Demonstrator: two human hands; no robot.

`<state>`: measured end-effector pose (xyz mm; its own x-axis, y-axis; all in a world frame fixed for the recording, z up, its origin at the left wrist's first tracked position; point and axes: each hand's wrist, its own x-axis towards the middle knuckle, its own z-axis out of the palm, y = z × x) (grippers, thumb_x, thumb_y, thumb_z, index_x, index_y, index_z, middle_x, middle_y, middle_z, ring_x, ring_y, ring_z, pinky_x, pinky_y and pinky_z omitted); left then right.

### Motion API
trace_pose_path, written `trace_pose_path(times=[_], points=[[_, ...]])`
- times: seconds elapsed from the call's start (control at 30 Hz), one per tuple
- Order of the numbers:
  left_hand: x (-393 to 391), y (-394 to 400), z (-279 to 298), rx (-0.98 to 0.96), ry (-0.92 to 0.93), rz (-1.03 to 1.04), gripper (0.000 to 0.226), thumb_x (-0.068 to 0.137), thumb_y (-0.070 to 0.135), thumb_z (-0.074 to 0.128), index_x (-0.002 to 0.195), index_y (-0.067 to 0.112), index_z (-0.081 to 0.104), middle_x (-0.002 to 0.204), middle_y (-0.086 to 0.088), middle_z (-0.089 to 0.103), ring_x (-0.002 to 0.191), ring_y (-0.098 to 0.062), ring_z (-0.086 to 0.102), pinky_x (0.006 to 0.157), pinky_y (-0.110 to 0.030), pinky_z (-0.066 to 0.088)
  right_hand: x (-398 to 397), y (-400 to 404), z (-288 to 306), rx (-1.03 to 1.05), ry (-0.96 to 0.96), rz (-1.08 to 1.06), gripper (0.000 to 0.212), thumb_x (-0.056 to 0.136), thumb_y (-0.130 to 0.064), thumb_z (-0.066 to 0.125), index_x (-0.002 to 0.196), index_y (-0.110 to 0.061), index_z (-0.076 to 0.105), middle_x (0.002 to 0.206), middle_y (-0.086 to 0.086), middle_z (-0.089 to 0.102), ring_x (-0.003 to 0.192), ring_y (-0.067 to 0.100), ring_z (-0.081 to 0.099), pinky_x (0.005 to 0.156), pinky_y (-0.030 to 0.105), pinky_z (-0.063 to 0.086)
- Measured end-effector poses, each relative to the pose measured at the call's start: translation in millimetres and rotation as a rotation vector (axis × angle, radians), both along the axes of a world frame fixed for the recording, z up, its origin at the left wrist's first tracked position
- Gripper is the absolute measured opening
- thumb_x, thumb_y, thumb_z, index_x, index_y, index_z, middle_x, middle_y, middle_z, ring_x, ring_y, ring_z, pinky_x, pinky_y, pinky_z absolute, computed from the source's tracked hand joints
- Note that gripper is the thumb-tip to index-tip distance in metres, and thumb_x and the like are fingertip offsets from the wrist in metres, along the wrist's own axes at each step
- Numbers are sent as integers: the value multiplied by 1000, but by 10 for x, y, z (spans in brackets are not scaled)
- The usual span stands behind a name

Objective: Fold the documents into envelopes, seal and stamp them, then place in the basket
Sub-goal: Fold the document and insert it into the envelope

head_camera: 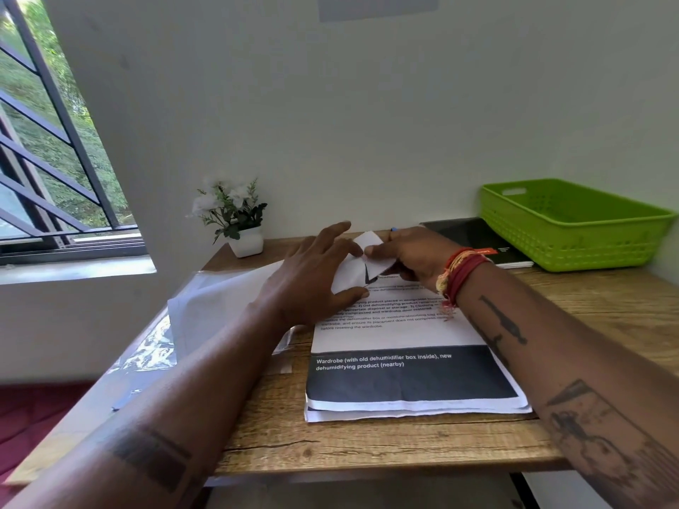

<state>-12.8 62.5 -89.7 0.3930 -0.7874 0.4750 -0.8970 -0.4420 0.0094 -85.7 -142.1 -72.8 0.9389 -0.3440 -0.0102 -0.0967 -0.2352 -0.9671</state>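
A stack of printed documents [400, 376] lies on the wooden desk [330, 442] in front of me. The far end of the top sheet [371, 244] is bent upward and back over the page. My right hand [408, 257] pinches that lifted end between thumb and fingers. My left hand [316, 273] lies on the sheet beside it with fingers spread and fairly straight, thumb against the paper. A pile of white envelopes in clear plastic wrap [216, 310] sits at the desk's left. The green basket [573, 224] stands at the back right.
A small white pot with artificial flowers [239, 218] stands at the back of the desk by the wall. A dark book or folder [477, 240] lies beside the basket. A barred window [47, 141] is on the left. The desk's front edge is near me.
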Motion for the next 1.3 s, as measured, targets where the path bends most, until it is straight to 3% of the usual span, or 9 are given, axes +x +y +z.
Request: trace_pose_path(times=[0.1,0.23,0.33,0.47,0.67,0.83,1.0,1.1,1.3], points=[[-25,-6,7,-29,-24,-3,64,82,68,65,135,38,43,165,9,17,144,-26,36,117,-47,29,-57,-81,65,165,-49,-55,17,90,-12,71,105,-5,73,97,13,77,80,21,75,67,27,57],[-97,-11,38,-60,-115,-46,62,84,64,65,134,33,47,165,7,20,141,-24,38,116,-42,26,-82,-110,55,141,-20,7,18,87,-14,73,104,-7,75,95,9,79,88,23,73,82,34,54],[-123,-9,55,-72,-164,-53,61,85,60,67,135,30,50,166,5,21,140,-23,37,115,-39,25,-103,-74,69,113,-33,101,24,87,-18,75,109,-7,75,102,10,77,86,20,68,78,31,50],[-122,-16,61,-93,-158,-38,61,85,60,67,135,30,50,166,4,20,142,-24,37,115,-40,26,-129,-82,133,89,-127,114,13,87,-15,77,97,-9,72,90,12,76,79,24,72,68,32,57],[-119,-13,54,-103,-170,-30,61,85,60,66,135,29,50,167,3,19,141,-24,38,115,-41,26,-159,-67,178,39,-146,134,12,86,-20,78,93,-11,74,93,13,77,84,27,71,85,43,57],[-144,-19,57,-97,-182,-45,61,86,59,66,136,29,50,167,3,18,142,-23,36,115,-39,25,-170,-20,167,7,-86,124,26,86,-24,78,102,-5,75,100,18,76,84,29,69,79,39,56],[-156,-33,54,-114,-176,-36,59,86,58,66,135,29,51,167,3,18,142,-23,37,114,-40,26,-179,-3,197,76,-59,88,21,86,-21,77,99,-5,73,89,13,75,82,26,68,83,40,56],[-158,-39,55,-110,-183,-36,61,86,59,66,136,28,51,167,2,18,142,-24,37,114,-41,27,-194,-10,217,94,3,94,37,83,-27,81,107,0,74,91,11,75,81,25,67,80,39,55],[-166,-33,51,-113,-185,-46,58,86,59,64,135,29,51,167,2,18,141,-25,39,115,-41,27,-186,-39,203,143,105,121,22,82,-20,81,99,-8,74,90,12,74,88,31,71,79,38,56]])
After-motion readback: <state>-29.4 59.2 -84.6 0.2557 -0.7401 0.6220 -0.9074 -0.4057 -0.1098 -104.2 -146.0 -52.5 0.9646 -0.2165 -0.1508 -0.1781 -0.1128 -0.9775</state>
